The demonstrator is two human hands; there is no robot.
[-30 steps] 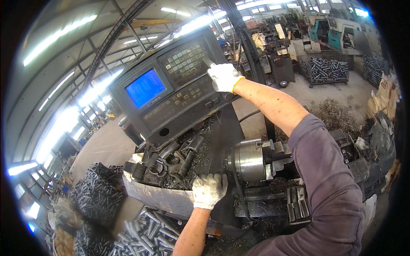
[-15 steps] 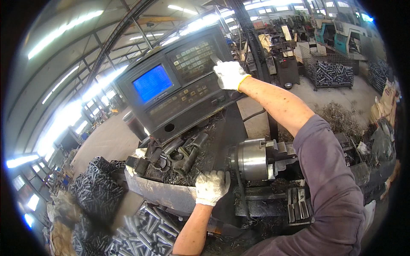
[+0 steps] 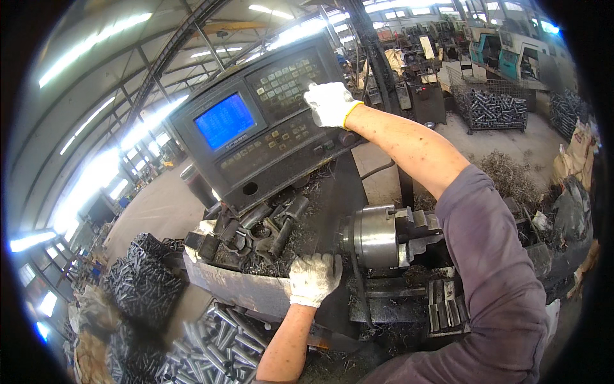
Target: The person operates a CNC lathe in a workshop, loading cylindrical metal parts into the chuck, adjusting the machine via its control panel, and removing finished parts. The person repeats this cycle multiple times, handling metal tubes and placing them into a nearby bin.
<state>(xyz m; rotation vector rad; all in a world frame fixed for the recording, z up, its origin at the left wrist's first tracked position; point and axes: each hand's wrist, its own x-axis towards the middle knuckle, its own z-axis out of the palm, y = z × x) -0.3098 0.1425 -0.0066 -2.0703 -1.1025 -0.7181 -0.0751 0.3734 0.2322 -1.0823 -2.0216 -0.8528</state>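
My right hand (image 3: 332, 105), in a white glove with a yellow cuff, is at the right side of the button keypad (image 3: 281, 85) on a dark machine control panel. One finger stretches toward the keys and the others are bent; I see nothing held. Left of the keypad a blue screen (image 3: 225, 120) is lit. Lower down, my left hand (image 3: 314, 280), in a soiled white glove, rests on the near edge of the machine's metal ledge (image 3: 233, 285), fingers lying forward and slightly bent, with nothing visible in them. To its right is a steel lathe chuck (image 3: 374, 237) with stepped jaws.
Metal fittings (image 3: 281, 230) and shavings lie on the ledge. Cut metal tubes (image 3: 214, 345) are heaped below left, beside a darker pile of parts (image 3: 144, 278). A wire basket of parts (image 3: 495, 109) stands at the far right, near curled metal swarf (image 3: 505, 176).
My right hand has shifted slightly left and up across the keypad. My left hand stays on the ledge; the whole view has moved a little.
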